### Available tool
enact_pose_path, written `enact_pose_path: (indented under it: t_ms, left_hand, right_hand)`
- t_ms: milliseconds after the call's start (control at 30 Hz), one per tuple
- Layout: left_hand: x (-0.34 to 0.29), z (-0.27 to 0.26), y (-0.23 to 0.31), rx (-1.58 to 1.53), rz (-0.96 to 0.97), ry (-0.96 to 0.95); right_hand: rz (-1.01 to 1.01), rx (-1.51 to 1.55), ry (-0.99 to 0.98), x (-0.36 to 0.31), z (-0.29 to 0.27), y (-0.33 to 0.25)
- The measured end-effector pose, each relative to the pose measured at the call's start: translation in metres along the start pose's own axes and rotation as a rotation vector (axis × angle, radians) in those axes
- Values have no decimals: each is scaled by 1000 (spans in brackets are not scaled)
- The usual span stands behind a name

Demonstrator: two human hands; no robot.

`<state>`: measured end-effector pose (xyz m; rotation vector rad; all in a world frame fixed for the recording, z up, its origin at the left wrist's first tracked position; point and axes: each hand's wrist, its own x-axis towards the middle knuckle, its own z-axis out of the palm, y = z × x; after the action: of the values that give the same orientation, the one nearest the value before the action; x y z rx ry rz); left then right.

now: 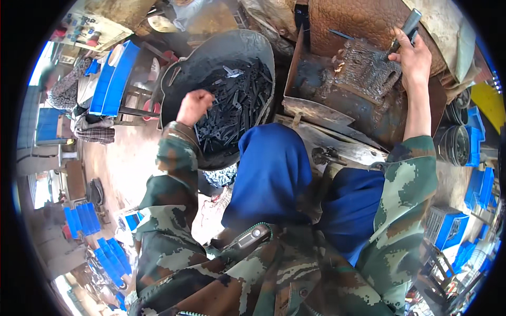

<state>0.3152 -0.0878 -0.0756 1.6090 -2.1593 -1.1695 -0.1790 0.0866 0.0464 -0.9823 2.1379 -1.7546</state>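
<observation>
My left hand [195, 107] is over the left side of a large dark basin [174, 60], its fingers curled together. Whatever it pinches, if anything, is too small or hidden to make out. Inside the basin lies a heap of dark, flat metal pieces [237, 100], with a lighter one on top. My right hand [416, 57] grips a grey cylindrical tool [411, 21], tilted up to the right. That hand is above a wet, brown, ridged block [369, 71], which rests in a rusty open metal box [316, 108].
A thin dark rod [341, 34] lies toward the back of the box. Blue bins [113, 79] stand at the left, with more blue trays [477, 187] at the right. Round dark containers [457, 142] are beyond my right arm. A person in patterned clothing [71, 87] is at far left.
</observation>
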Motion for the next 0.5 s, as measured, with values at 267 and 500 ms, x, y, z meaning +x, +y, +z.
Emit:
enact_pose_path:
  t_ms: [267, 500]
  left_hand:
    - [-27, 85, 8, 359, 150, 200]
    - [-26, 93, 2, 357, 235, 328]
  right_hand:
    - [0, 26, 24, 1, 1, -3]
    - [16, -38, 19, 0, -1, -9]
